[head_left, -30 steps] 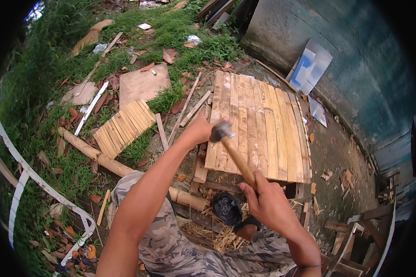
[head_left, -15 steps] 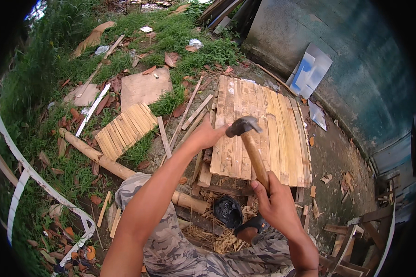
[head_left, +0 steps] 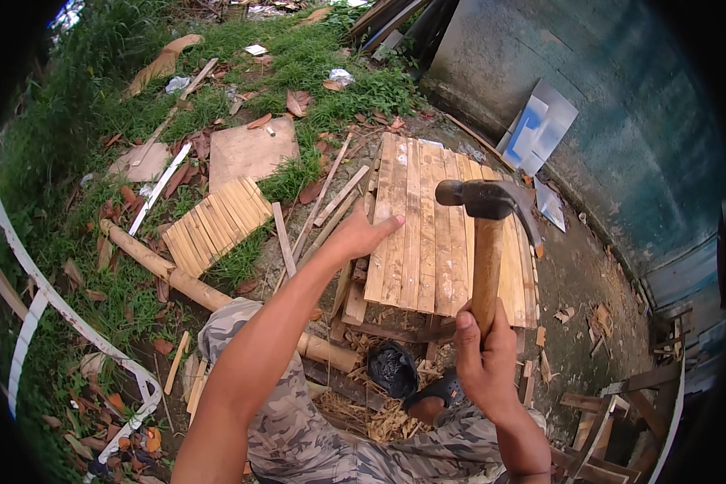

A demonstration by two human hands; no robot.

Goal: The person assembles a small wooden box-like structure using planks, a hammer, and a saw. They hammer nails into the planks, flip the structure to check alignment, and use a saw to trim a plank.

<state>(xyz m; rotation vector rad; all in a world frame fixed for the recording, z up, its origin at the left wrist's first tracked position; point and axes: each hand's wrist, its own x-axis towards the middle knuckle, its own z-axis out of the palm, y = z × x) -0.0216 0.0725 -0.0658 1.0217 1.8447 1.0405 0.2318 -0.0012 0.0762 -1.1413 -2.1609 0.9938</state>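
A slatted wooden panel point(head_left: 415, 242) of pale narrow strips lies in front of me on a rough timber frame. My left hand point(head_left: 358, 235) grips its left edge, the thumb lying on top and the other fingers partly hidden at the side. In my right hand point(head_left: 487, 359) is a claw hammer point(head_left: 486, 266), held by its wooden handle. Its dark head is raised over the right part of the panel, face to the left and claw to the right. Below the panel's near edge, a black container point(head_left: 393, 369) holds small dark pieces, probably nails.
A smaller slatted panel point(head_left: 218, 226) lies on the grass to the left, beside a bamboo pole point(head_left: 194, 284). A brown board point(head_left: 252, 153) and loose sticks lie farther off. Along the right runs a bluish wall point(head_left: 589, 121); wooden scraps point(head_left: 605, 444) sit at lower right.
The hammer has swung to the right and turned more upright, its head now right of where it was near my left thumb. My left hand stays on the panel's edge.
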